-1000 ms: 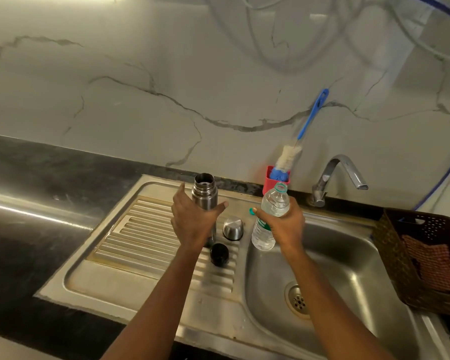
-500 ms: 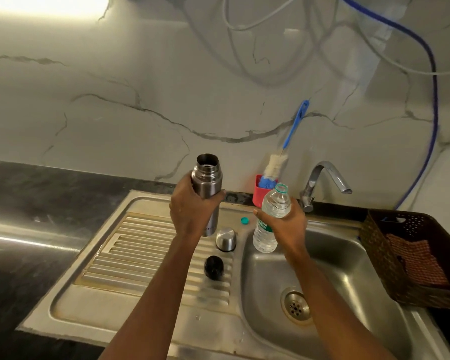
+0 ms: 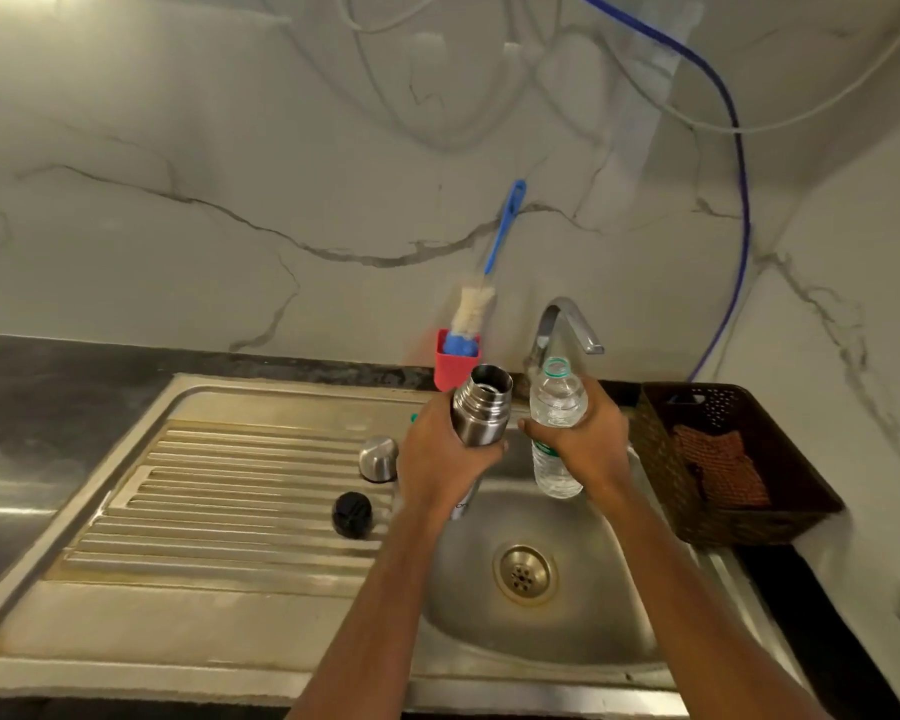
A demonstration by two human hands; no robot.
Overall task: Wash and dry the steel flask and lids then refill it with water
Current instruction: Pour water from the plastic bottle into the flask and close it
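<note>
Light was dim and greenish over my sink (image 3: pixel 489 639). Left of it, a pale glare streaked the dark desk (image 3: pixel 48 407); lines far from it bowed.

A: What finish does your flask (image 3: pixel 481 410) show?
B: Brushed metal, satin sheen. Your bottle (image 3: pixel 556 405): clear, glossy plastic.
A: And the sink (image 3: pixel 261 646)?
B: Dull, stained steel. The basket (image 3: pixel 749 522): woven, dark, matt.

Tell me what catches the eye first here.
Over the sink, the left hand grips an open steel flask, tilted toward the uncapped water bottle held in the right hand. On the ribbed drainboard to the left lie a steel cap and a black stopper. Behind, a blue brush stands in a red holder.
</note>
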